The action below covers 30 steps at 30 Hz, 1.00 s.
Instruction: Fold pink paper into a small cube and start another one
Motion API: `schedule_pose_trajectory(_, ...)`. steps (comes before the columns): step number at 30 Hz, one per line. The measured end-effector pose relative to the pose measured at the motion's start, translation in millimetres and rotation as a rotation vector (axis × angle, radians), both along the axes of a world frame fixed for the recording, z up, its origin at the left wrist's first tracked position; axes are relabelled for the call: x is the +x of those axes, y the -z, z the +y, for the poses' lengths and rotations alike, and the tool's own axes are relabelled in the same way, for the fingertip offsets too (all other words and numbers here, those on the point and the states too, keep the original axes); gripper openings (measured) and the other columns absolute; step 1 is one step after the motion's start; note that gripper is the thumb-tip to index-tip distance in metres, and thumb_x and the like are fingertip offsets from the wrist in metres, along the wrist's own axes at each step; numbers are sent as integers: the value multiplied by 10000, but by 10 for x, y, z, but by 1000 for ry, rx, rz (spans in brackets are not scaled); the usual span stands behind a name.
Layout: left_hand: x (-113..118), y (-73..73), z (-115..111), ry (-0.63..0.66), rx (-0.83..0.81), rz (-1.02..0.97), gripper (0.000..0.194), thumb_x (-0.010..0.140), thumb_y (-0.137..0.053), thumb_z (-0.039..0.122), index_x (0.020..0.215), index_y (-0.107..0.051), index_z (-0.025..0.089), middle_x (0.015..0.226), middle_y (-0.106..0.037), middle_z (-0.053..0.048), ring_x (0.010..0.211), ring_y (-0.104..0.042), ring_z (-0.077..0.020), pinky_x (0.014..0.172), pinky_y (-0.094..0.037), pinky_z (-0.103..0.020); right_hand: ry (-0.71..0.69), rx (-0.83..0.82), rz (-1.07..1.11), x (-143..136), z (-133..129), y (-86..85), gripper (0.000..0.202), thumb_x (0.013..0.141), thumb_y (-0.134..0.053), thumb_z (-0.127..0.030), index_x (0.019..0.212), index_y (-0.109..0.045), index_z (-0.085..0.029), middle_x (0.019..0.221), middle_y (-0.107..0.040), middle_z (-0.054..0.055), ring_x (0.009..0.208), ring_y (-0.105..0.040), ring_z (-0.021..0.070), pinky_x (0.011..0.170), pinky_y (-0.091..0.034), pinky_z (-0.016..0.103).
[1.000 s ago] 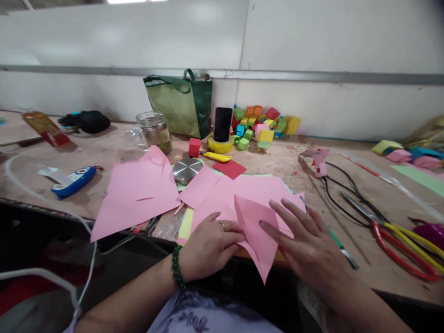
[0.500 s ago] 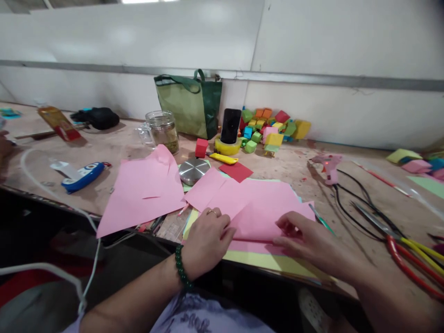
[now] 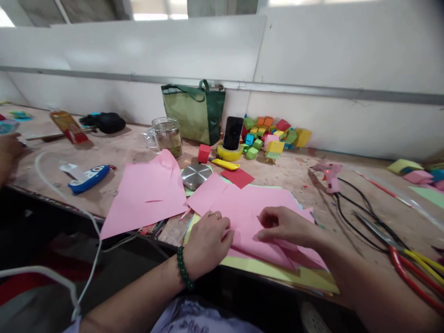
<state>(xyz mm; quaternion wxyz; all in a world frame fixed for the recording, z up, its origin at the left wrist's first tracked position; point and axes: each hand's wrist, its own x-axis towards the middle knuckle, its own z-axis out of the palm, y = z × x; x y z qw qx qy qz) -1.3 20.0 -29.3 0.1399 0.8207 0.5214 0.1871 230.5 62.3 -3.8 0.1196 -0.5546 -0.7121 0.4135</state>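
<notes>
Left hand (image 3: 208, 238): bent, with fingers close together, resting on the pink paper (image 3: 247, 222); fingertips tucked out of sight, so hard to tell if pinching.
Right hand (image 3: 287, 226): curled over the same paper, with thumb and first finger a little apart; other fingertips hidden, so hard to tell if touching or gripping.
Pink paper: lying at the table's near edge, under and between both hands, on top of yellow paper (image 3: 263, 270); bent over near the bottom, partly covered by fingers.
Yellow paper: peeking out below, mostly covered up.
Co-worker's hand (image 3: 9, 151): cut off at the left side, blurry, beside something bluish and hard to make out.
Scissors (image 3: 378, 230): cut off at the right side, with red and yellow handles.
Colored blocks (image 3: 257, 143): piled at the back, partly hidden behind the black phone (image 3: 232, 132).
Blue gadget (image 3: 90, 179): marked with dark shapes on white, too fuzzy to read.
Bottle (image 3: 69, 127): tipped-looking, red near the bottom, too blurry to read.
Printed card (image 3: 174, 230): poking out from under the papers, covered in tiny print, too small to read.
Purple shirt (image 3: 201, 319): cut off at the bottom, dotted with dark marks, not clear enough to read.
</notes>
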Motion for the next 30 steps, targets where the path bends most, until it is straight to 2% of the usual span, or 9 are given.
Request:
schedule_pose_trajectory(5,-17,9,-26,-1,-18,-50,211,891,-488,275,710,-553,188,799,-572,-39,860,-538,-208,741,-424,-327,108,-76,254,-67,-98,-5,366,606,-776,-367,816,-534,-191,556,-438,-89,521,-375,85,476,-267,217)
schedule_pose_trajectory(8,-61,-85,5,11,-32,-134,207,860,-576,374,961,-618,199,974,-608,-58,966,-545,-225,831,-442,-354,124,13,292,-80,-139,-116,317,677,-732,-377,889,-588,-191,569,-474,-73,519,-403,92,474,-288,220)
schedule_pose_trajectory(11,-68,-270,110,51,30,-208,743,739,-685,540,1352,-427,209,1307,-515,-105,1206,-448,-274,1018,-363,-414,110,231,252,-56,-169,-293,292,719,-701,-414,627,-558,-176,566,-442,-47,533,-387,91,489,-312,230)
schedule_pose_trajectory(13,-18,-410,225,112,44,-238,939,662,-719,604,1421,-340,203,1389,-457,-122,1267,-397,-297,1061,-315,-427,86,331,222,-23,-183,-389,369,747,-676,-440,549,-523,-169,553,-428,-35,538,-382,94,497,-323,235)
schedule_pose_trajectory(15,78,-526,362,194,-13,-276,849,637,-743,586,1339,-453,206,1278,-554,-99,1153,-491,-281,981,-382,-388,74,375,213,15,-192,-435,371,765,-658,-462,571,-555,-163,560,-454,-23,551,-397,100,505,-334,237)
schedule_pose_trajectory(17,194,-594,499,278,-136,-309,472,690,-719,515,1022,-632,192,914,-645,-21,843,-566,-194,748,-439,-287,95,384,209,52,-195,-428,387,763,-651,-489,577,-558,-162,551,-445,-25,538,-383,97,489,-318,234)
schedule_pose_trajectory(18,251,-607,558,300,-194,-321,327,720,-692,480,826,-634,176,724,-588,16,695,-520,-147,628,-402,-249,119,382,207,69,-194,-410,410,757,-648,-507,560,-534,-166,536,-416,-33,523,-359,91,473,-297,232)
schedule_pose_trajectory(20,345,-593,649,314,-264,-351,339,753,-644,418,583,-502,161,533,-392,55,545,-365,-94,500,-278,-227,171,364,202,99,-188,-356,468,745,-633,-551,522,-462,-177,513,-342,-49,499,-303,82,450,-247,232)
schedule_pose_trajectory(30,414,-396,731,354,-346,-436,417,758,-602,393,518,-349,164,530,-264,61,529,-256,-75,464,-178,-235,207,329,105,179,-166,-173,517,768,-587,-584,502,-392,-186,530,-280,-50,516,-268,89,471,-199,249)
